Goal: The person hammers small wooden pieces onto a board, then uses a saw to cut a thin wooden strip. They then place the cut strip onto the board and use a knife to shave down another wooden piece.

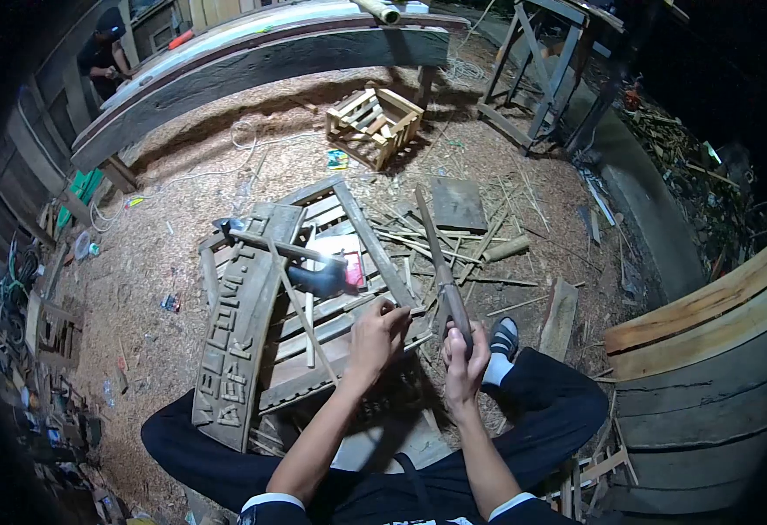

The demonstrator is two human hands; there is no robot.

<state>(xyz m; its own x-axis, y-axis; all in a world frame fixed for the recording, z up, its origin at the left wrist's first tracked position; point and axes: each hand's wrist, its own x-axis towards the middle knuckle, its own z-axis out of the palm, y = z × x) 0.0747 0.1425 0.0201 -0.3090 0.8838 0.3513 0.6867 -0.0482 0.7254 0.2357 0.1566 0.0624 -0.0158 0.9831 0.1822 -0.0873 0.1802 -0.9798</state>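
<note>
Right hand (465, 360) closed round a long, brown, wooden-shafted tool (433, 249), thumb laid along it, presumably for steering. Left hand (378, 338) pinched narrow over the slatted wooden panel (372, 238); cannot tell if it grips anything. Grey wooden board with raised lettering (242, 348) rests on the panel, apparently for support; dark-headed hammer (285, 248) lies across it, handy.

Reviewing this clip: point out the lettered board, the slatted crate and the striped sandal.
Lettered board (255, 308), head view: its bare face.
Slatted crate (402, 101), head view: its top rim.
Striped sandal (509, 330), head view: its strap.
</note>
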